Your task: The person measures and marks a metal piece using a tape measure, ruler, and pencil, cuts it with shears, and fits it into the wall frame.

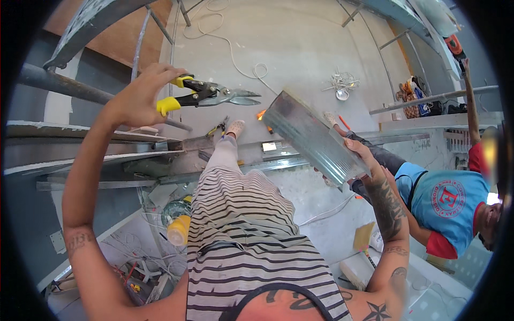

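Observation:
My left hand [140,96] is raised at the upper left, closed around the yellow-and-black handles of a pair of tin snips [211,94]. The handles are spread, and the metal blades point right. On the other side, my right hand [360,156] grips the near end of a shiny ribbed metal channel [313,136], with the thumb over its edge and some fingers hidden behind it. The channel slants up and left, its far end near the snips' tips but apart from them.
Scaffold rails [80,85] frame both sides. A co-worker in a blue shirt [444,206] is at the right, one arm raised. Below lie a white cable [230,45], a wire bundle [342,83] and hand tools [217,128]. A yellow container [179,230] stands by tangled cables.

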The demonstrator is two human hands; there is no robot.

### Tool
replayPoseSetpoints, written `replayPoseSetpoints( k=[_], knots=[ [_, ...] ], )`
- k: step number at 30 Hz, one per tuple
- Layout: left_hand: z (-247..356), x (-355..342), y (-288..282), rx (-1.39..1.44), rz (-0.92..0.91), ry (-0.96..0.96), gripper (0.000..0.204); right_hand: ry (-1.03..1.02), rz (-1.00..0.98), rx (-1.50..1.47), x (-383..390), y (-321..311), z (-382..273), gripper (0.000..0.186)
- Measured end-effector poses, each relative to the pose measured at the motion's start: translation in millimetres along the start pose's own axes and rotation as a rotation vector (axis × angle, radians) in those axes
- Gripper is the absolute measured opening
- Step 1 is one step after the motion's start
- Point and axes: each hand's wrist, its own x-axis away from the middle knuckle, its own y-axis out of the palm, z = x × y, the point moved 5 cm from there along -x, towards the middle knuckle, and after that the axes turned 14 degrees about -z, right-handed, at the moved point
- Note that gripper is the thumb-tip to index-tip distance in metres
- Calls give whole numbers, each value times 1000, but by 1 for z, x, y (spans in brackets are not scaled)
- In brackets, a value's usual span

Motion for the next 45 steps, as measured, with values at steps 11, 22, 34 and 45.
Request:
replayPoseSetpoints(
  k=[11,22,34,45],
  knots=[
    [16,-36,3,93,-343,241,91,104,-181,48,-2,26,1,77],
    [3,-58,79,523,-936,542,84,77,-568,176,-19,9,13,67],
    [34,-96,225,1018,-1317,653,79,-175,-419,-351,-4,-2,71,78],
    [61,-66,105,478,-579,245,85,-582,-260,-423,-16,-32,22,88]
  ],
)
